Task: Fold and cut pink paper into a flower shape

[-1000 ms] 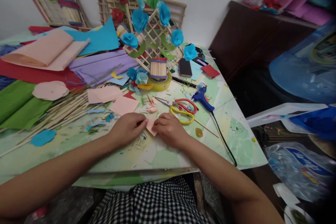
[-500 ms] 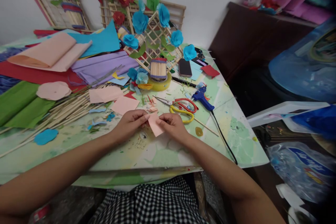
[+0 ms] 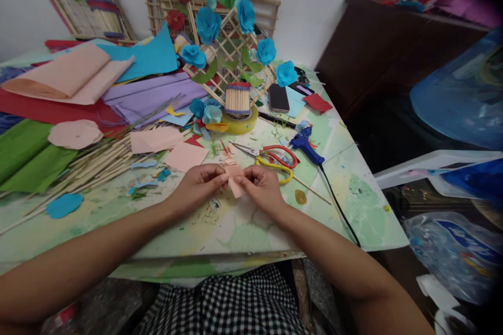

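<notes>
A small piece of peach paper (image 3: 235, 182) is held over the table's near part. My left hand (image 3: 204, 184) is closed in a pinch at the paper's left edge. From the other side my right hand (image 3: 264, 188) grips the same piece, thumb on top. Just beyond the hands lie scissors (image 3: 262, 155) with one red and one yellow handle. A square peach sheet (image 3: 186, 157) and a folded peach piece (image 3: 156, 140) rest left of them. Small paper scraps (image 3: 231, 149) are scattered behind the held paper.
A blue glue gun (image 3: 306, 145) lies at right, its black cord running to the near edge. At the back stands a stick lattice (image 3: 229, 44) with blue paper flowers. Sticks (image 3: 104, 163) and coloured paper sheets (image 3: 153, 95) cover the left. A phone (image 3: 279, 98) lies behind the scissors.
The peach paper has turned slightly and looks narrower between my fingers. My hands stay nearly in place. The whole view has shifted a little.
</notes>
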`<state>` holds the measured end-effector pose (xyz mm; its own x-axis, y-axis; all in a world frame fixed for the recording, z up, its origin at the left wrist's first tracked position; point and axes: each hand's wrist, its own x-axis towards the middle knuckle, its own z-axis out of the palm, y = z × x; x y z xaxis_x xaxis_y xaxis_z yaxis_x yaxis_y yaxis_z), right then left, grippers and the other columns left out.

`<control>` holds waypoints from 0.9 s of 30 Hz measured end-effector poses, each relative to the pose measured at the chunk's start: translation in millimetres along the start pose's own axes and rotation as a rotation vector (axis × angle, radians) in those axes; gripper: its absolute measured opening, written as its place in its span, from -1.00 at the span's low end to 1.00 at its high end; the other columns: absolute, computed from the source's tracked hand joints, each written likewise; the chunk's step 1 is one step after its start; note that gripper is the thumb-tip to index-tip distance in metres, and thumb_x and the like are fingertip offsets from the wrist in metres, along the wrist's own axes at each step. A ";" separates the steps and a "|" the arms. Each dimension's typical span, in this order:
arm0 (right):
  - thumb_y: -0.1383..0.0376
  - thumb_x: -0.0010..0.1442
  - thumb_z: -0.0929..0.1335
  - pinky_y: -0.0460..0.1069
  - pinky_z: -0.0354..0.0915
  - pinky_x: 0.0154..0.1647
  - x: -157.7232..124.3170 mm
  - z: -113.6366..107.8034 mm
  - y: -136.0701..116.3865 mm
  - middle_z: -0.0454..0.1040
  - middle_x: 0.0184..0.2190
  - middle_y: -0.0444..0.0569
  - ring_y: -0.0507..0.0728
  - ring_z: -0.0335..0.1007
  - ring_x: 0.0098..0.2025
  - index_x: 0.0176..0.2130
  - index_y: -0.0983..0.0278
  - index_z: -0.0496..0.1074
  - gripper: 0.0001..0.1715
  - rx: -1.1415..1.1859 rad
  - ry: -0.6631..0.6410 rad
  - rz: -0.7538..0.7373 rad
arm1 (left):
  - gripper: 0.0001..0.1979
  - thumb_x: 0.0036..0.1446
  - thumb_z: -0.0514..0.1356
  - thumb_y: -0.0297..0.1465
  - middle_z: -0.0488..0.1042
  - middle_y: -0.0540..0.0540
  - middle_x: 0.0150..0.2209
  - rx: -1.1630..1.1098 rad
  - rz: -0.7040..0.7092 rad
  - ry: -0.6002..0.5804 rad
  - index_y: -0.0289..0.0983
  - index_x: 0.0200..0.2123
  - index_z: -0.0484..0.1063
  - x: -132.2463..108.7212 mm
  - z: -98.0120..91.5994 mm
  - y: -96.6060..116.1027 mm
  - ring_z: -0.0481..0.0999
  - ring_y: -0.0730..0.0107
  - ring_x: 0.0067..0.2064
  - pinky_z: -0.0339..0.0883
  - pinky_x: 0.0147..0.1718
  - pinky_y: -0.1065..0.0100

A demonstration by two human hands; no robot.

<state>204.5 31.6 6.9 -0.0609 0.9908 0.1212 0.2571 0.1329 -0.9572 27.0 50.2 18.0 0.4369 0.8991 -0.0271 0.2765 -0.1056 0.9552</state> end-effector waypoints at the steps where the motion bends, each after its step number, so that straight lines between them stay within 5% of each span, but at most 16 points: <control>1: 0.24 -0.02 0.36 -0.12 0.09 -0.57 -0.1 0.4 0.4 0.31 -0.65 -0.16 -0.02 0.15 -0.58 -0.56 0.28 0.35 -0.82 0.015 -0.010 0.012 | -0.73 0.10 0.13 -0.23 0.36 0.03 -0.56 0.011 0.000 -0.001 -0.30 -0.52 0.37 0.4 0.5 0.5 0.30 0.47 -0.48 0.16 -0.47 0.44; 12: 0.11 0.09 0.29 -0.10 -0.02 -0.56 1.3 0.5 4.8 0.11 -0.65 -0.19 -0.04 -0.01 -0.58 -0.60 0.28 0.23 -0.63 0.156 -0.151 0.019 | -0.74 0.16 0.07 -0.23 0.25 0.08 -0.58 -0.006 -0.007 0.005 -0.27 -0.48 0.30 2.6 4.5 -6.0 0.23 0.49 -0.51 0.10 -0.52 0.45; 27: 0.17 0.04 0.31 -0.11 0.02 -0.56 1.1 3.2 6.9 0.17 -0.65 -0.19 -0.04 0.05 -0.58 -0.57 0.30 0.33 -0.72 0.120 -0.046 0.042 | -0.77 0.15 0.08 -0.25 0.26 0.06 -0.54 0.016 0.004 0.005 -0.30 -0.41 0.36 5.7 5.9 -4.6 0.23 0.47 -0.48 0.10 -0.50 0.44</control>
<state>203.1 33.6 -0.4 -0.0972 0.9927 0.0712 0.1433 0.0847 -0.9860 33.3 53.3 11.8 0.4341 0.9006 -0.0216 0.2887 -0.1164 0.9503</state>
